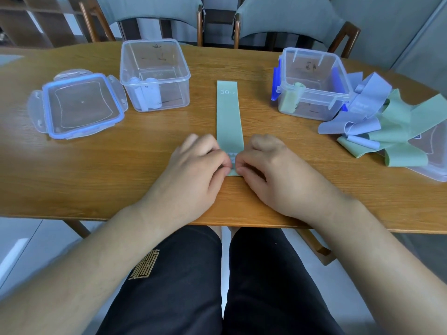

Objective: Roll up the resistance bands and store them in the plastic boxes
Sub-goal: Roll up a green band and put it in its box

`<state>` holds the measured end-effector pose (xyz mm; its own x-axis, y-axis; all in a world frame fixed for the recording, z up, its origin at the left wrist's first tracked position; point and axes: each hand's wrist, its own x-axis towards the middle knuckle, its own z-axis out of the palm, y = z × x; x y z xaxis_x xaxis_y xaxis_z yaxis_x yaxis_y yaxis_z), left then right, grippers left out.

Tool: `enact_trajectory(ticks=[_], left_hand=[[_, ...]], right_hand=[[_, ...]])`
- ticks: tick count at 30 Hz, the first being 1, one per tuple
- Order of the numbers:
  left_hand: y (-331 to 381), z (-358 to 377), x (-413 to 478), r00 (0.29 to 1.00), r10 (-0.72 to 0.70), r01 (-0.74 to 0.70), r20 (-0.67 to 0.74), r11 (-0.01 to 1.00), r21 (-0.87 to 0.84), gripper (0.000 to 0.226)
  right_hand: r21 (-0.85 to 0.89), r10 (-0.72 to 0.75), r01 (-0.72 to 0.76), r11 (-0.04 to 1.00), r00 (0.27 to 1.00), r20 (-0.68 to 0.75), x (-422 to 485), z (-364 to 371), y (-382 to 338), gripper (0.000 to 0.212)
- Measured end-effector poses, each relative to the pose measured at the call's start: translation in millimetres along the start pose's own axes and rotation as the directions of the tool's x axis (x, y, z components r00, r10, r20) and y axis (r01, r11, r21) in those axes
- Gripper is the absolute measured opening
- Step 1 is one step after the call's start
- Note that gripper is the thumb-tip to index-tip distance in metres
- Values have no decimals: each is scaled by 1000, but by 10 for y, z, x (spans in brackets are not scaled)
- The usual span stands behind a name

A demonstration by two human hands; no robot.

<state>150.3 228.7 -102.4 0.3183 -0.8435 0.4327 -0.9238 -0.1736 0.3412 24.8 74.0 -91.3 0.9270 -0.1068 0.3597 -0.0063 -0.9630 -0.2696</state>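
At far left we see a lid (pixel 79 105), then the left box (pixel 180 93) holding what look like two white rolls (pixel 148 95). Our left hand (pixel 193 170) and right hand (pixel 271 165) pinch the near end of the green band (pixel 228 117), flat at centre. The right box (pixel 321 106) holds one green roll (pixel 291 100), with loose bands (pixel 377 126) beside it.

Both hands at the end of a band: a person's left hand (pixel 200 163) and right hand (pixel 268 163) pinch the near end of a long, pale green resistance band (pixel 228 117) lying flat on a wooden table (pixel 145 170).

Far left, a clear square plastic box (pixel 180 93) holds white rolled bands (pixel 147 95), a blue-sealed clear lid (pixel 79 105) beside it. To the right, a clear box with blue clasps (pixel 319 105) holds a green rolled band (pixel 294 97), just beside a loose heap of lilac and green bands (pixel 377 124).
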Motion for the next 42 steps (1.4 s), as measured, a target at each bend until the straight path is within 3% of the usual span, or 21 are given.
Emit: enact_trajectory(ticks=[4, 12, 19, 29, 42], left_hand=[[8, 12, -18, 998, 61, -61, -27, 998, 28, 15], [-77, -104, 3, 993, 110, -110, 47, 994, 3, 5], [-136, -90, 75, 984, 172, -176, 43, 979, 107, 16], [-165, -38, 74, 988, 153, -153, 11, 987, 45, 18], [-151, -88, 132, 995, 93, -94, 33, 995, 29, 18]], right_hand=[[-2, -9, 9, 1000, 998, 61, -18, -66, -5, 7], [105, 35, -47, 993, 993, 109, 32, -143, 41, 8], [118, 75, -90, 989, 989, 124, 89, -116, 78, 10], [-7, 87, -87, 996, 996, -36, 13, 17, 46, 15], [22, 97, -96, 995, 990, -107, 34, 81, 73, 16]])
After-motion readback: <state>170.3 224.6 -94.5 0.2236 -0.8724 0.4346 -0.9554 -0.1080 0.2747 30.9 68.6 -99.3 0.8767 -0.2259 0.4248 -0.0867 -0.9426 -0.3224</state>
